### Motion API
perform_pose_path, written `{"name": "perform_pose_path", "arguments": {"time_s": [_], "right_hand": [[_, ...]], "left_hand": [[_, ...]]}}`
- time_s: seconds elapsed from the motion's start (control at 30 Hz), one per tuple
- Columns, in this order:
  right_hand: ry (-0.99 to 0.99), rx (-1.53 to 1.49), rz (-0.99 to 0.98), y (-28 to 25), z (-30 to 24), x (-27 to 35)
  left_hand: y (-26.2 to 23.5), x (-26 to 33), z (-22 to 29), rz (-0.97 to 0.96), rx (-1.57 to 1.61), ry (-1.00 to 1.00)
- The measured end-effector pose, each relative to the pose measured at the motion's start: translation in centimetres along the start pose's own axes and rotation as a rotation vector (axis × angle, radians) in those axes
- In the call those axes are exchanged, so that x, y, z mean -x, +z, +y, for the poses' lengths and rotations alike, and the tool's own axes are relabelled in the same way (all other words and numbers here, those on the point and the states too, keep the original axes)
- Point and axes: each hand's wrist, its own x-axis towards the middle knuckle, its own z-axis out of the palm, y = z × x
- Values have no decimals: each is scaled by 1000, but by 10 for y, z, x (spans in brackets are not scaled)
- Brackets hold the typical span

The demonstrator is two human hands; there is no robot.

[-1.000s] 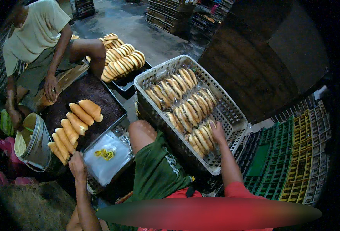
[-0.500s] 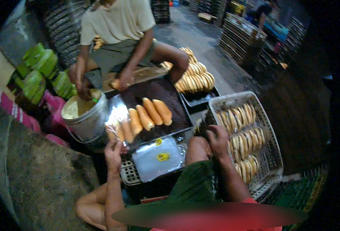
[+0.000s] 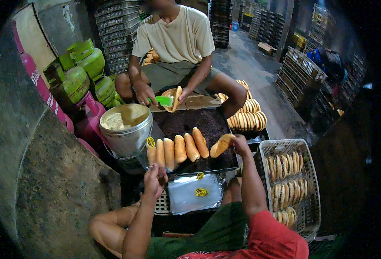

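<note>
Right hand (image 3: 241, 144), arm outstretched, fingers closed around a bread roll (image 3: 221, 145) over the dark tray (image 3: 207, 125); left hand (image 3: 155, 179) pinches clear plastic (contents unclear).

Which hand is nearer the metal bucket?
Left. The left hand is just below the bucket, holding a clear bag; the right hand is across the tray, holding a bun.

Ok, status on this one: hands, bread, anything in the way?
Right hand grips a bread roll over the dark tray. Left hand closed on a clear plastic bag. Five rolls on tray; metal bucket beside.
</note>
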Motion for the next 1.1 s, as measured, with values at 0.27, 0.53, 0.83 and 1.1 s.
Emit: {"name": "perform_pose_path", "arguments": {"time_s": [0.27,0.53,0.83,1.1], "right_hand": [[-156,-146,304,13,49,54],[-325,-176,120,71,32,145],[-290,-431,54,106,18,189],[-129,-633,-217,122,15,206]], "left_hand": [[50,-52,-89,218,213,2],[100,-46,-142,289,287,-174],[89,0,-147,-7,-390,177],[67,-5,-111,33,347,206]]}}
